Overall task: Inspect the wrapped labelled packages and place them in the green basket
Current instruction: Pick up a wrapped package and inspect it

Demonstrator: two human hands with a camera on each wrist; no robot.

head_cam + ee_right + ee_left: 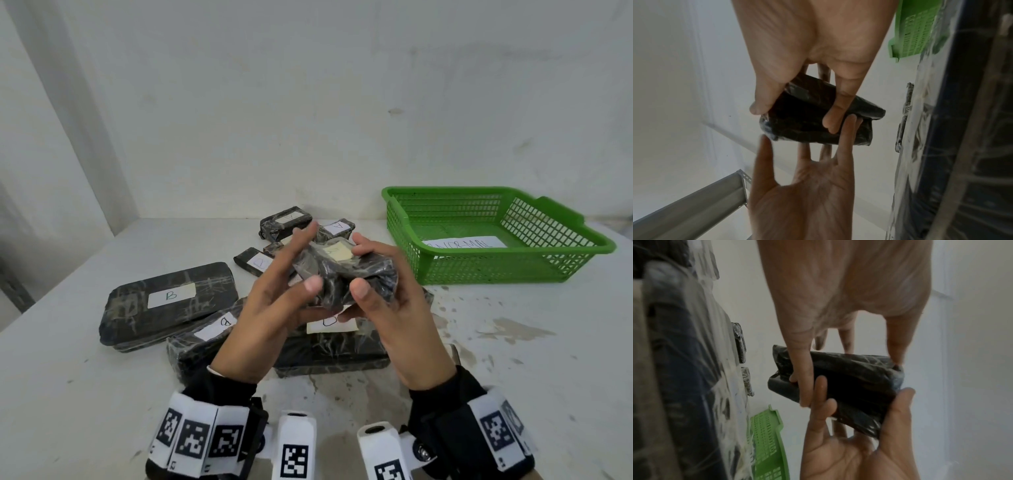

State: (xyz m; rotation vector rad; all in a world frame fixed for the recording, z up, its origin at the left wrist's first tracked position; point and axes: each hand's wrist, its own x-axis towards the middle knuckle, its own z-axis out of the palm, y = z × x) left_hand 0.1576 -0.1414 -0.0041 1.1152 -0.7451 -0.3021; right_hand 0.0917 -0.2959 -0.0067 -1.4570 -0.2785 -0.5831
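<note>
A small black wrapped package with a cream label is held up over the table between both hands. My right hand grips it, thumb in front and fingers curled round its right end. My left hand touches its left side with straight, spread fingers, the thumb tip pressing the front. The wrist views show the same package from below. The green basket stands to the right, holding only a paper sheet.
More black wrapped packages lie under and behind my hands: a large one labelled B, another B, and small ones labelled A. A white wall backs the table. A grey metal rail runs at the left.
</note>
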